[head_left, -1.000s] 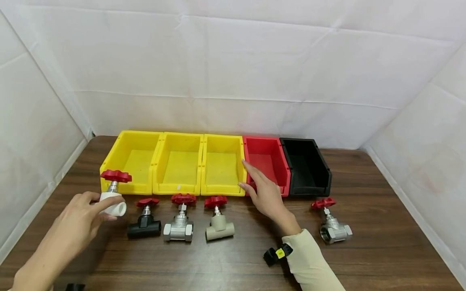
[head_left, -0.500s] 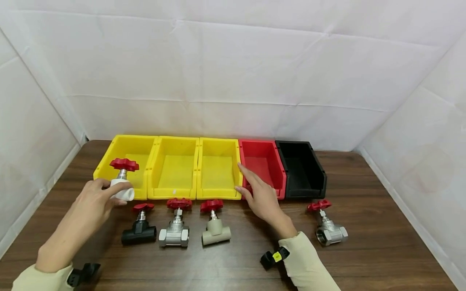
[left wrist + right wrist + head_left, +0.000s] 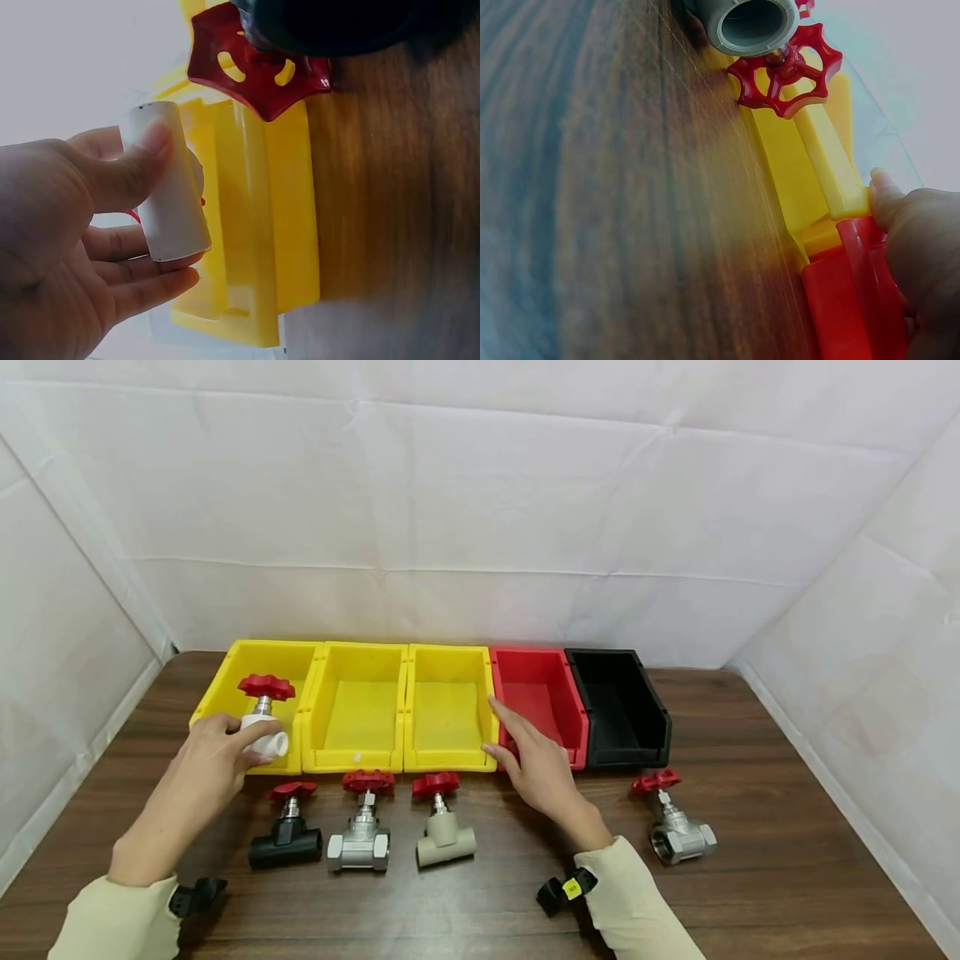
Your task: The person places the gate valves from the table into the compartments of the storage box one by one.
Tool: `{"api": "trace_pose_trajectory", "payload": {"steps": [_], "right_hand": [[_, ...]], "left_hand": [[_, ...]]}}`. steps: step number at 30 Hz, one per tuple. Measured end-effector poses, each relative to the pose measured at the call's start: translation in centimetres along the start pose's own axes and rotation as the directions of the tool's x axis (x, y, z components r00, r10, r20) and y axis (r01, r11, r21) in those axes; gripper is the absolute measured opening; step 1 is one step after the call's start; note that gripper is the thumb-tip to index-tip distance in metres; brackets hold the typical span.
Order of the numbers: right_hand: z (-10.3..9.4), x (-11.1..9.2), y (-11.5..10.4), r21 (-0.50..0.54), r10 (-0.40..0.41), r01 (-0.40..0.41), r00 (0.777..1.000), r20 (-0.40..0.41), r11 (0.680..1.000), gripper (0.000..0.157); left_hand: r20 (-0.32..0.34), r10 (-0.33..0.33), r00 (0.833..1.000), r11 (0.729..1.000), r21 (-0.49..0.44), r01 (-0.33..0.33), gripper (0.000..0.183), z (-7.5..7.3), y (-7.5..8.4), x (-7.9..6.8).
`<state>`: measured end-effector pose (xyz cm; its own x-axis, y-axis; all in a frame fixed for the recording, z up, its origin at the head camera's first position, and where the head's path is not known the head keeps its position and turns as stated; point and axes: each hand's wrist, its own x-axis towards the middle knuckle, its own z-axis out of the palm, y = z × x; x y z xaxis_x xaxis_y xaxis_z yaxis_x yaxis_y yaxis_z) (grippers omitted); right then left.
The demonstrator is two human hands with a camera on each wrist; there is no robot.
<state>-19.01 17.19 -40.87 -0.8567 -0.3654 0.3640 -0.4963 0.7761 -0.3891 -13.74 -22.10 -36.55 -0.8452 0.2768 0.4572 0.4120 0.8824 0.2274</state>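
Note:
My left hand point(image 3: 213, 760) grips a white plastic valve point(image 3: 264, 735) by its body, with the red handwheel upright above. Hand and valve are over the front of the leftmost yellow bin point(image 3: 212, 697). In the left wrist view, the thumb presses along the valve's white tube point(image 3: 169, 195) with the fingers behind it. My right hand point(image 3: 543, 772) rests with extended fingers where the third yellow bin point(image 3: 450, 762) meets the red bin point(image 3: 566, 693). In the right wrist view, its thumb point(image 3: 885, 199) lies at the front rims there.
On the wooden table point(image 3: 480, 918), in front of the bins, stand a black valve point(image 3: 287, 843), a metal valve point(image 3: 358, 843) and a beige valve point(image 3: 446, 839). Another metal valve point(image 3: 681, 837) leans at the right. A middle yellow bin point(image 3: 352, 760) and a black bin point(image 3: 630, 752) complete the row.
My left hand has carried the white valve forward and right, from in front of the leftmost yellow bin to over its front. The right hand stays in place; the head view shifted slightly.

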Motion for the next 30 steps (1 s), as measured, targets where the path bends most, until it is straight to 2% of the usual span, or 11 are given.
{"api": "trace_pose_trajectory", "payload": {"steps": [5, 12, 19, 30], "right_hand": [[0.0, 0.0, 0.2, -0.017, -0.008, 0.008, 1.000, -0.010, 1.000, 0.073], [0.1, 0.0, 0.2, -0.017, -0.022, 0.022, 1.000, -0.014, 1.000, 0.072], [0.1, 0.0, 0.1, -0.017, -0.023, 0.022, 1.000, -0.021, 1.000, 0.071], [0.1, 0.1, 0.1, -0.012, -0.011, 0.011, 1.000, 0.001, 1.000, 0.072]], "left_hand": [[0.010, -0.027, 1.000, 1.000, -0.016, 0.027, 0.036, 0.7, -0.1, 0.6], [0.095, -0.126, 0.987, 0.991, -0.026, 0.129, 0.034, 1.2, 0.1, 1.3], [0.075, -0.106, 0.992, 0.994, -0.028, 0.108, 0.040, 1.7, -0.5, 1.7], [0.088, -0.101, 0.991, 0.994, -0.041, 0.105, 0.045, 2.5, -1.3, 1.9]]}}
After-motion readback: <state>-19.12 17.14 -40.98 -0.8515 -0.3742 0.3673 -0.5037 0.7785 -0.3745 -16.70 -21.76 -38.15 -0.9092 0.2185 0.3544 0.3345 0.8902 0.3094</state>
